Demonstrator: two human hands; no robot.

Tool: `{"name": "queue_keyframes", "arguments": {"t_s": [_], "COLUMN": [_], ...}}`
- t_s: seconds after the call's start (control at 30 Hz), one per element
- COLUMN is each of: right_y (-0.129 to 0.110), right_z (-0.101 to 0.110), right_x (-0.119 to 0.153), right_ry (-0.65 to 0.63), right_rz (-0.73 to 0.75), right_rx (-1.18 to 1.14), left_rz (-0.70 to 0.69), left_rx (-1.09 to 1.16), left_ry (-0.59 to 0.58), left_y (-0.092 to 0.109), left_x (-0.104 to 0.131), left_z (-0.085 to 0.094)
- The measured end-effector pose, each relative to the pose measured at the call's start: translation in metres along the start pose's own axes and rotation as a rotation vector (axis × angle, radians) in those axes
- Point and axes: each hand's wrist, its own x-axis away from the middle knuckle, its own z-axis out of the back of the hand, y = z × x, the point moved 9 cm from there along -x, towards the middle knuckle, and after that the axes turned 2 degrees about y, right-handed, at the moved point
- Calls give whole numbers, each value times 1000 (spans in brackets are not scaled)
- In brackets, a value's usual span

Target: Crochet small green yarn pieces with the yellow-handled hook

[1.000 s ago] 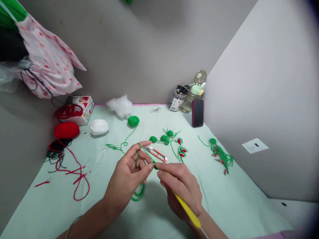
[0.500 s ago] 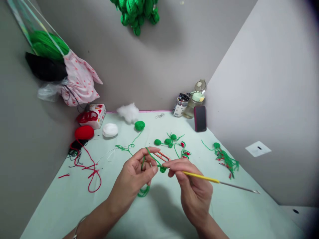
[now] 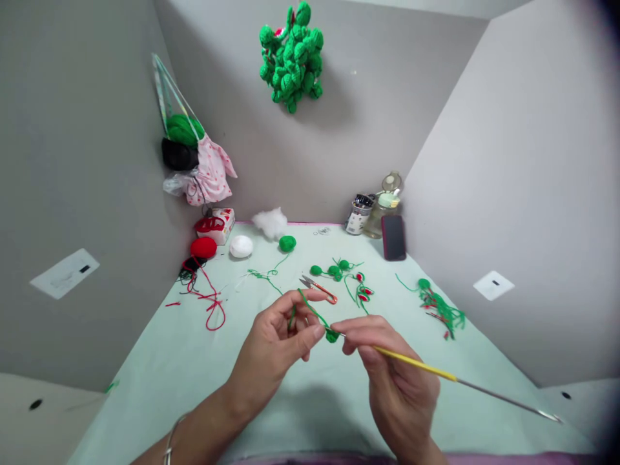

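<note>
My left hand [image 3: 285, 336] is closed on green yarn [image 3: 312, 305], which runs over its raised index finger. My right hand [image 3: 400, 374] grips a crochet hook [image 3: 416, 363] with a yellow handle and a long metal end pointing to the lower right. Between the two hands, at the hook's tip, is a small green crochet piece [image 3: 332, 336]. The left thumb is close beside this piece; whether it pinches it is hard to see. Just beyond the left fingertips lie orange-handled thread snips [image 3: 322, 290] on the pale green tabletop [image 3: 271, 420].
Green crocheted balls [image 3: 334, 271], red-and-white pieces [image 3: 363, 294] and yarn scraps [image 3: 443, 310] lie beyond my hands. Green [image 3: 287, 243], white [image 3: 241, 247] and red [image 3: 203, 248] yarn balls sit at the back left. A phone [image 3: 394, 237] leans by a jar [image 3: 375, 219].
The view has pulled back and tilted up, showing more wall and the hanging green bunch. Both hands appear slightly lower and farther right. The snips are less covered; the holds stay the same.
</note>
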Motion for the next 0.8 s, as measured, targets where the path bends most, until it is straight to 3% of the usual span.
{"name": "queue_keyframes", "arguments": {"t_s": [0.13, 0.3, 0.53, 0.63, 0.73, 0.8], "right_y": [-20, -40, -23, -18, -20, -14], "right_z": [8, 7, 1, 1, -5, -4], "right_x": [29, 56, 48, 50, 61, 62], "right_ry": [-11, -61, -37, -43, -88, -85], "right_rz": [91, 263, 156, 222, 371, 320], "right_rx": [93, 271, 168, 347, 561, 520], "left_rz": [-31, 1, 108, 107, 191, 286], "left_rx": [43, 131, 248, 270, 379, 484], "left_ry": [89, 112, 118, 135, 70, -6], "left_y": [-7, -24, -34, -37, -46, -52], "left_x": [29, 53, 44, 41, 40, 41], "left_z": [-9, -18, -9, -6, -13, -20]}}
